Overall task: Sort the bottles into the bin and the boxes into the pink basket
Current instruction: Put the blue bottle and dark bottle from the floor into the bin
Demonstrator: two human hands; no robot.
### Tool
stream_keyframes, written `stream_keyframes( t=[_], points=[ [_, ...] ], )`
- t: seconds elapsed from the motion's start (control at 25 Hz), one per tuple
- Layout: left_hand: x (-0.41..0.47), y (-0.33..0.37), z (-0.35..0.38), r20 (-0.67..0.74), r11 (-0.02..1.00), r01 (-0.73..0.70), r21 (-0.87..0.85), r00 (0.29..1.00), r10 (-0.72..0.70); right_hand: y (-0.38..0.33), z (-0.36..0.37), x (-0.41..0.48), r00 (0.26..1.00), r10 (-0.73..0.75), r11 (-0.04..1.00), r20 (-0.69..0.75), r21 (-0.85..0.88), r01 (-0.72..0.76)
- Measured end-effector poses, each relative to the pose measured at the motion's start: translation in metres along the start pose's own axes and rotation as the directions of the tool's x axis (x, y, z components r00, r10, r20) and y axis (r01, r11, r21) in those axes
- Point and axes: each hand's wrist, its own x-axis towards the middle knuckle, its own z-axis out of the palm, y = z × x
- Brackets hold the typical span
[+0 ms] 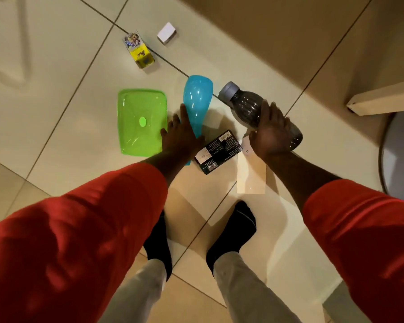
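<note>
On the tiled floor a blue bottle (197,99) lies under my left hand (181,134), whose fingers curl around its narrow lower part. My right hand (269,134) wraps over a dark grey bottle (245,103) with a grey cap, which lies tilted. Between my hands lies a black box (216,151) with white labels, and a flat beige box (251,176) lies beside it. A green lidded box (140,121) sits left of my left hand. Farther off are a yellow carton (139,52) and a small white box (166,33).
My two feet in black socks (233,231) stand just below the boxes. A round grey rim (383,157) shows at the right edge, below a pale furniture leg (383,99). No pink basket is in view.
</note>
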Motion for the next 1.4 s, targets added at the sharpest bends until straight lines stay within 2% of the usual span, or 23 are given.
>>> stream_keyframes(
  t=[0.2,0.36,0.48,0.64,0.76,0.88,1.04,1.2,1.4],
  points=[
    [0.028,0.002,0.010,0.016,0.973,0.129,-0.189,0.992,-0.129,0.008,0.004,0.014,0.997,0.016,1.000,-0.080,0.027,-0.014],
    [0.016,0.012,-0.012,0.001,0.961,0.121,-0.249,0.992,-0.125,0.004,-0.016,0.000,0.995,0.069,0.996,-0.072,0.064,-0.064],
    [-0.024,0.025,-0.049,-0.021,0.964,0.072,-0.255,0.997,-0.080,-0.006,-0.054,-0.039,0.990,0.128,0.977,-0.050,0.175,-0.118],
    [-0.107,0.039,-0.115,-0.004,0.944,0.036,-0.328,0.999,-0.039,-0.036,-0.120,-0.123,0.972,0.230,0.891,-0.043,0.410,-0.193],
    [-0.187,0.051,-0.186,0.014,0.932,0.005,-0.362,1.000,0.001,-0.067,-0.191,-0.199,0.960,0.279,0.837,-0.034,0.498,-0.226],
    [-0.266,0.063,-0.250,0.025,0.938,-0.022,-0.347,0.999,0.033,-0.095,-0.262,-0.265,0.954,0.297,0.803,-0.023,0.547,-0.237],
    [-0.376,0.076,-0.332,-0.036,0.963,-0.114,-0.242,0.993,0.109,-0.128,-0.353,-0.353,0.948,0.312,0.798,-0.059,0.558,-0.228],
    [-0.463,0.067,-0.383,-0.011,0.883,-0.204,-0.422,0.975,0.220,-0.162,-0.407,-0.441,0.932,0.338,0.781,-0.133,0.592,-0.199],
    [-0.566,0.058,-0.424,-0.023,0.824,-0.334,-0.457,0.931,0.364,-0.195,-0.448,-0.552,0.882,0.414,0.741,-0.226,0.647,-0.182]
  ],
)
